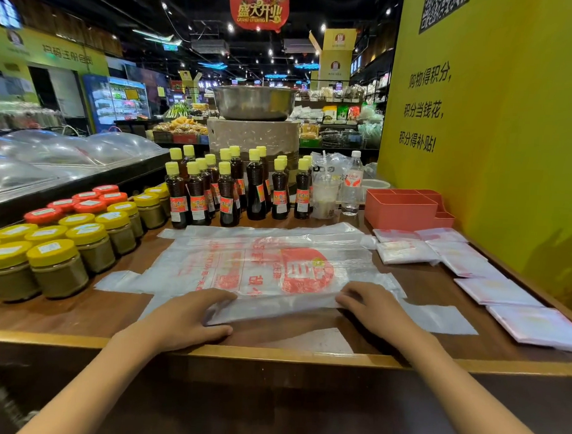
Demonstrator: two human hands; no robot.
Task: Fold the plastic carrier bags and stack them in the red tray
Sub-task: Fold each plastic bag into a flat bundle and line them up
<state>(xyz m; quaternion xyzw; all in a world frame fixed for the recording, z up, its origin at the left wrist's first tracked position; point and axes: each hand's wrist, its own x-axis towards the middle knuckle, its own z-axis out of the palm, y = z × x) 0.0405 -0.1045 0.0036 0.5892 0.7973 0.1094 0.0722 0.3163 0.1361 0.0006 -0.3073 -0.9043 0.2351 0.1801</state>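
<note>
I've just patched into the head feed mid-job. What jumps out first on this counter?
The big clear carrier bag with red print lies spread across the middle of the counter, its near edge held by the left hand and right hand. Folded bags line the right side, and the red tray stands behind them.

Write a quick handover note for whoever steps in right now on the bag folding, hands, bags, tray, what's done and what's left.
Left hand and right hand: each grips the near edge of the spread carrier bag, mid-fold.
Folded bags lie on the table to the right, not in the red tray.
Done: several bags folded.
Left: finish this fold, then stack all bags in the tray.
</note>
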